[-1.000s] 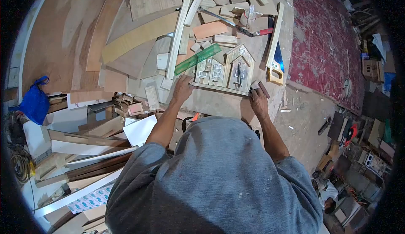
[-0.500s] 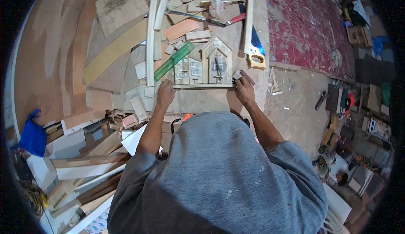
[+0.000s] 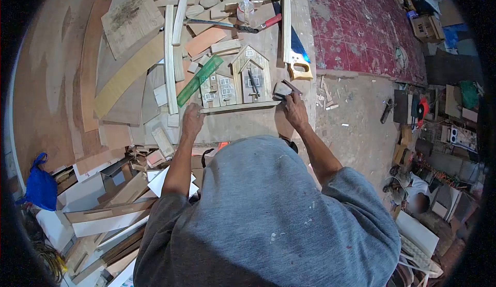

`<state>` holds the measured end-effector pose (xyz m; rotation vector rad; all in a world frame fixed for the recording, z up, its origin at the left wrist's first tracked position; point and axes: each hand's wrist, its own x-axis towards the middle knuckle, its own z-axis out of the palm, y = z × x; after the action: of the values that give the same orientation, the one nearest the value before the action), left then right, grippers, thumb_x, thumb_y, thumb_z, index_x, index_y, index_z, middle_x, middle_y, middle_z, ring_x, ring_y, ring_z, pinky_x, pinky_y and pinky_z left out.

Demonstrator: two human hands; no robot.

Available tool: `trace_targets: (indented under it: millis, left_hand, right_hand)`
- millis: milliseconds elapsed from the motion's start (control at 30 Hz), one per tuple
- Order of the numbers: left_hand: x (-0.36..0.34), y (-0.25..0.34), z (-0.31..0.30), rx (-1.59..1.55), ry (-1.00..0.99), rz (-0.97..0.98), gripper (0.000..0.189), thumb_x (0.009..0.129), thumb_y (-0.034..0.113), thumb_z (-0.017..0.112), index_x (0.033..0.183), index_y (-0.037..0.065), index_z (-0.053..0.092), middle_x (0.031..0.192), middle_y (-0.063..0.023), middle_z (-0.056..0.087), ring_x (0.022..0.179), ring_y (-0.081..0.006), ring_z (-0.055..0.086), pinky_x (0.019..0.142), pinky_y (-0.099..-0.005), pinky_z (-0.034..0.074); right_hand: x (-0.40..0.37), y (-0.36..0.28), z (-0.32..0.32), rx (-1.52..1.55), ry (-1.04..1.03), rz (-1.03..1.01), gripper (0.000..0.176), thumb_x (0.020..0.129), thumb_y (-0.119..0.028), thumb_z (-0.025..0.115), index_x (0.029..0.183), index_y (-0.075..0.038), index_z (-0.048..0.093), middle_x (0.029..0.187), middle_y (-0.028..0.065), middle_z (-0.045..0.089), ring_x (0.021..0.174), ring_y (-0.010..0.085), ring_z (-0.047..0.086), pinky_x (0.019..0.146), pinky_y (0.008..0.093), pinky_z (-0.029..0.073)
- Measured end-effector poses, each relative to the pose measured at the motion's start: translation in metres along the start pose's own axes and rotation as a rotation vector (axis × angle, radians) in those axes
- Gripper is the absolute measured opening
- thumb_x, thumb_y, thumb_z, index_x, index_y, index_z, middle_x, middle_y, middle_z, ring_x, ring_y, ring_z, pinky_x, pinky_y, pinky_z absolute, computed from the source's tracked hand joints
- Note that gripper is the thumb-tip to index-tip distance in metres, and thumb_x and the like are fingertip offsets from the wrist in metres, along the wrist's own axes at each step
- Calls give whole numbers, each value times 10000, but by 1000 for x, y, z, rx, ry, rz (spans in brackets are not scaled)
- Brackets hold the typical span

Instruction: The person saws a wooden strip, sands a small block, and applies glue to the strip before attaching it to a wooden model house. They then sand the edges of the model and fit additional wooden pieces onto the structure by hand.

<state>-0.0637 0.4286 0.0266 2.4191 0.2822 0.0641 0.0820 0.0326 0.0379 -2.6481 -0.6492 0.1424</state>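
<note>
A thin wooden strip (image 3: 240, 107) runs along the bottom of the small wooden house cutouts. My left hand (image 3: 191, 120) is closed on its left end, and my right hand (image 3: 296, 113) is closed at its right end; the fingertips are partly hidden. The taller cutout (image 3: 237, 75) has a peaked roof and small windows, with a dark pen (image 3: 252, 81) lying across it. Lower house fronts (image 3: 225, 89) adjoin it on the left. A green translucent ruler (image 3: 200, 80) slants beside them. Near my right fingers lies a brownish block (image 3: 283, 88) with dark edges.
A handsaw (image 3: 299, 70) lies on the right of the bench beside a long wooden strip (image 3: 287, 23). Farther back are a red-handled tool (image 3: 271, 21), a jar (image 3: 246, 10) and wood offcuts (image 3: 205, 41). Scrap boards fill the lower left. Another person (image 3: 417, 194) is at the far right.
The view has shifted, so the bench items appear farther left and slightly tilted. My right hand looks a little farther from the cutouts; both hands stay at the strip's ends.
</note>
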Motion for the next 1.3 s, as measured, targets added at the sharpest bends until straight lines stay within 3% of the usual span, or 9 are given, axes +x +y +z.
trace_targets:
  millis: [100, 233, 333, 433, 600, 800, 1033, 1233, 1300]
  left_hand:
    - [0, 0, 0, 3, -11, -27, 275, 724, -5, 751, 984, -18, 662, 995, -174, 608, 1007, -361, 601, 901, -416, 488]
    - [0, 0, 1, 24, 14, 4, 277, 729, 6, 749, 992, -13, 664, 1007, -173, 607, 1009, -363, 601, 905, -419, 488]
    - [1, -2, 2, 2, 44, 16, 231, 726, 9, 735, 948, -2, 674, 973, -163, 607, 995, -364, 590, 889, -438, 486]
    - [1, 3, -1, 27, 5, -19, 292, 733, 16, 733, 1018, 14, 668, 990, -160, 612, 1010, -360, 593, 885, -444, 496]
    - [3, 34, -15, 188, -13, -31, 479, 754, 48, 731, 1219, 75, 620, 1028, -118, 628, 1026, -335, 598, 895, -443, 513]
    - [2, 23, -12, 248, -71, -16, 547, 751, 73, 738, 1285, 110, 626, 1090, -82, 650, 1009, -305, 599, 890, -427, 520]
    - [5, 20, -11, 269, -71, -4, 492, 753, 64, 723, 1239, 115, 663, 1092, -72, 661, 994, -298, 605, 880, -414, 527]
    - [4, 16, -10, 258, -139, -50, 520, 759, 71, 719, 1271, 123, 643, 1193, -76, 651, 1055, -306, 604, 891, -423, 537]
    - [3, 18, -9, 230, -50, 5, 524, 745, 54, 715, 1261, 106, 641, 1257, -74, 634, 1119, -306, 583, 917, -431, 529]
  right_hand:
    - [1, -19, -19, 0, -110, -80, 290, 815, -113, 692, 1086, -100, 589, 1072, 148, 550, 1053, 344, 564, 854, 458, 456]
    - [8, -20, -1, -10, -59, -170, 281, 817, -134, 694, 1080, -120, 596, 1073, 137, 560, 1049, 325, 570, 840, 448, 452]
    - [17, -19, 7, -125, -156, -214, 259, 831, -166, 681, 1073, -123, 599, 1052, 120, 578, 1032, 313, 579, 832, 455, 449]
    - [19, -23, 9, -104, -199, -191, 219, 837, -189, 688, 1029, -115, 612, 1037, 106, 583, 1027, 312, 578, 844, 465, 455]
    - [20, -29, 4, -63, -163, -178, 258, 875, -173, 629, 1118, -106, 577, 1016, 93, 604, 1020, 288, 598, 856, 474, 452]
    - [25, -23, 6, -98, -204, -257, 316, 867, -146, 617, 1176, -96, 570, 1073, 78, 631, 1018, 288, 613, 889, 478, 447]
    - [26, -20, 10, -118, -189, -289, 344, 859, -143, 616, 1200, -110, 582, 1020, 72, 645, 977, 283, 626, 858, 465, 437]
    - [25, -23, 10, -83, -149, -232, 296, 867, -194, 646, 1151, -123, 599, 1029, 68, 642, 986, 278, 619, 855, 468, 430]
    - [25, -27, 7, -83, -130, -235, 280, 867, -200, 650, 1134, -127, 608, 1063, 69, 639, 1009, 274, 610, 866, 475, 426]
